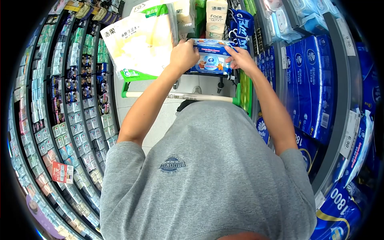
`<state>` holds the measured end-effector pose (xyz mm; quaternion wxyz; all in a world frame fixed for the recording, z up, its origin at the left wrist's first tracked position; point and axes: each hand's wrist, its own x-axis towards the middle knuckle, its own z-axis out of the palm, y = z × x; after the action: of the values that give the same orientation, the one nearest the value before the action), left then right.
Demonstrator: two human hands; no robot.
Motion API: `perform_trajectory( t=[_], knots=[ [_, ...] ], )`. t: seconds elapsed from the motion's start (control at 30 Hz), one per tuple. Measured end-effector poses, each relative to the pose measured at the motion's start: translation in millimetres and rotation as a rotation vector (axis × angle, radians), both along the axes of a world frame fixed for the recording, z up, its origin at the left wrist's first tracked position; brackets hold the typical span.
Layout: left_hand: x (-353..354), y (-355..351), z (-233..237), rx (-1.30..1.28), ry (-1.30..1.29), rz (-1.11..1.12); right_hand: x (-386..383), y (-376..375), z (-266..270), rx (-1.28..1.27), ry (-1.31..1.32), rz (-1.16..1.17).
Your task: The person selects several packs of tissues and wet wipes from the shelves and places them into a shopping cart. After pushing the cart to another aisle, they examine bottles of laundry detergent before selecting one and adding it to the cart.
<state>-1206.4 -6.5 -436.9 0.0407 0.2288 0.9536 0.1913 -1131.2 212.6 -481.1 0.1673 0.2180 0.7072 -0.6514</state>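
A blue tissue pack (213,64) with cartoon figures on its front sits at the near end of the shopping cart (140,95), just beyond the handle. My left hand (185,56) is closed over the pack's left end. At the other end, my right hand (242,61) grips the pack's right side, with fingers along the top edge; its underside contact is hidden. Close to my left hand stands a large white and yellow tissue package (140,40) with a green band. Behind the blue pack is a cream tissue pack (216,18) marked "Face".
Shelves of small tissue packets (80,108) line the left side. On the right, shelves hold big blue tissue bundles (306,84) and price tags (349,134). Another blue package (241,26) lies at the cart's far right. Tiled floor (154,110) shows beneath the cart.
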Motion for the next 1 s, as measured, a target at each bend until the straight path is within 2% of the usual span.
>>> perform_trajectory(
  t=[0.17,0.37,0.43,0.47,0.5,0.53,0.6,0.63,0.7,0.83,0.9,0.93,1.0],
  knots=[
    [8,-1,2,-0.036,0.006,0.037,10,0,-6,0.011,0.062,-0.144],
    [18,-5,4,0.021,0.075,0.048,16,3,-15,-0.021,0.182,-0.173],
    [25,-9,8,0.178,0.173,0.023,21,6,-24,0.021,0.195,-0.117],
    [28,-12,10,0.179,0.176,0.024,25,8,-28,0.065,0.206,-0.061],
    [33,-18,10,0.314,0.153,-0.006,30,11,-30,0.066,0.208,-0.058],
    [38,-25,10,0.449,0.130,-0.034,37,13,-32,0.092,0.232,-0.130],
    [49,-43,7,0.493,0.080,-0.001,54,14,-42,0.132,0.293,-0.280],
    [54,-54,4,0.538,0.027,0.026,63,18,-54,0.128,0.299,-0.274],
    [62,-81,-12,0.531,-0.015,0.072,80,25,-76,0.339,0.360,-0.272],
    [72,-136,-36,0.406,-0.051,0.227,108,-2,-48,0.599,0.364,-0.274],
    [71,-165,-58,0.285,0.112,0.323,116,-16,-44,0.747,0.511,-0.179],
    [67,-177,-62,0.285,0.126,0.335,118,-25,-36,0.782,0.564,-0.159],
    [64,-200,-68,0.067,0.137,0.342,121,-36,-30,0.803,0.638,-0.124]
  ],
)
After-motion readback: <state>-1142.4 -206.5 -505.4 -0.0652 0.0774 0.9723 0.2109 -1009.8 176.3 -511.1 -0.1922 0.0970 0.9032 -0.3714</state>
